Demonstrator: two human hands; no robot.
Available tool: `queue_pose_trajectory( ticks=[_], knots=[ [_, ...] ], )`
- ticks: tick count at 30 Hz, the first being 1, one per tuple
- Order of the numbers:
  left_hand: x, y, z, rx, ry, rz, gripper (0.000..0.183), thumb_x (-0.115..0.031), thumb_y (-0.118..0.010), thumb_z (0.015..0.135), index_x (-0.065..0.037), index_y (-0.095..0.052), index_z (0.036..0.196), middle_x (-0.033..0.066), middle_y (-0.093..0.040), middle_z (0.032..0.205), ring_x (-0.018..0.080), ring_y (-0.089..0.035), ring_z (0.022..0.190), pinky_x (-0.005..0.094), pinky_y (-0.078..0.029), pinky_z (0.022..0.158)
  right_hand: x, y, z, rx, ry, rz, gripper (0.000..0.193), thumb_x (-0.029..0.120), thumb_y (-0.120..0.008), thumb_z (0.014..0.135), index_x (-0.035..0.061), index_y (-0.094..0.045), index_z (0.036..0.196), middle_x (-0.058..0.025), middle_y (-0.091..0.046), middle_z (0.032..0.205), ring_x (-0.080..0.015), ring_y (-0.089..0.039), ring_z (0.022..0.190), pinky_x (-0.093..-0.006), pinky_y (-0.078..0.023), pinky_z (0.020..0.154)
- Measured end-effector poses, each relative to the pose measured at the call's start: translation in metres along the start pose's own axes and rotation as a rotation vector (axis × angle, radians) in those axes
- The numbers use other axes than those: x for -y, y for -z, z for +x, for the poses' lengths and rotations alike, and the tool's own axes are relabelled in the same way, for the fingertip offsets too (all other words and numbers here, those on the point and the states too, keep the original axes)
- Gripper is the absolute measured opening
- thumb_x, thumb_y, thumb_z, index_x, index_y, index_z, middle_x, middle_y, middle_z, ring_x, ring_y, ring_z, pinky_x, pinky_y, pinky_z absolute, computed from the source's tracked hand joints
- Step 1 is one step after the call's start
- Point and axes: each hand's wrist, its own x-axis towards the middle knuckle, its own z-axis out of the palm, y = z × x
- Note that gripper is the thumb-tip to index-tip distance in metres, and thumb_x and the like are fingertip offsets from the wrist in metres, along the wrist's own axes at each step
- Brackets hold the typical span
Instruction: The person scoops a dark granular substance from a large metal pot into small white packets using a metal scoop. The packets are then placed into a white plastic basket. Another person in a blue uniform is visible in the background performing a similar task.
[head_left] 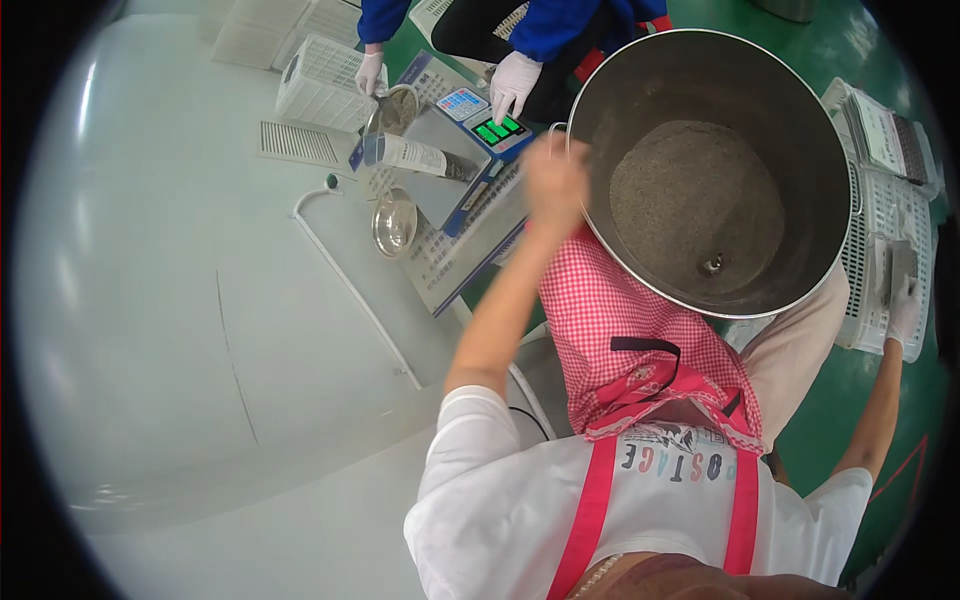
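A large round metal pot [605, 110] stands before me with grey-brown powder [690, 190] in its bottom. A small shiny metal piece [713, 264] lies on the powder. My left hand [558, 175] is beside the pot's left rim, near its loop handle; motion smears its fingers, so its hold is unclear. Out to the right, my right hand [905, 312], in a white glove, is closed on the lower end of a flat grey pouch [902, 265] above a white plastic basket [870, 325].
Opposite, a blue-sleeved co-worker's gloved hand [513, 85] touches a digital scale [500, 132] bearing a clear tubular bag [415, 157]. The other gloved hand [370, 70] is at a metal bowl [400, 108]. Another bowl [395, 222], a white pipe [355, 285] and filled packs [885, 135] stand around.
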Motion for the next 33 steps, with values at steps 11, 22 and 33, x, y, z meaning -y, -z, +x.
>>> queue_pose_trajectory(
  ticks=[11,22,33],
  knots=[
    [-0.133,-0.145,-0.079,0.649,-0.211,-0.506,0.012,-0.011,-0.064,0.083,-0.007,-0.073,0.09,0.0084,-0.066,0.099,0.0291,-0.059,0.102,0.0396,-0.05,0.088,0.004,0.058,-0.053,-0.193,0.514,-0.127,0.032,0.029,-0.056,0.1,0.0041,-0.062,0.119,-0.0162,-0.069,0.098,-0.0329,-0.067,0.09,-0.0405,-0.051,0.08],
    [-0.129,-0.136,-0.062,0.504,0.131,-0.744,0.021,-0.019,-0.06,0.093,-0.004,-0.07,0.103,0.0113,-0.071,0.094,0.0255,-0.067,0.093,0.0374,-0.053,0.082,0.223,0.103,-0.102,-0.272,0.21,0.761,0.017,0.009,-0.064,0.095,-0.0006,-0.065,0.109,-0.0125,-0.069,0.103,-0.0225,-0.065,0.094,-0.0326,-0.051,0.084],
    [-0.148,-0.119,-0.054,0.271,0.8,-1.284,0.021,-0.013,-0.05,0.103,0.001,-0.065,0.109,0.0015,-0.068,0.095,0.0068,-0.059,0.081,0.0237,-0.047,0.074,0.4,-0.016,-0.232,0.172,0.823,0.865,0.034,0.003,-0.059,0.087,0.002,-0.058,0.122,-0.0161,-0.064,0.119,-0.0352,-0.064,0.102,-0.0402,-0.051,0.091]
  ],
)
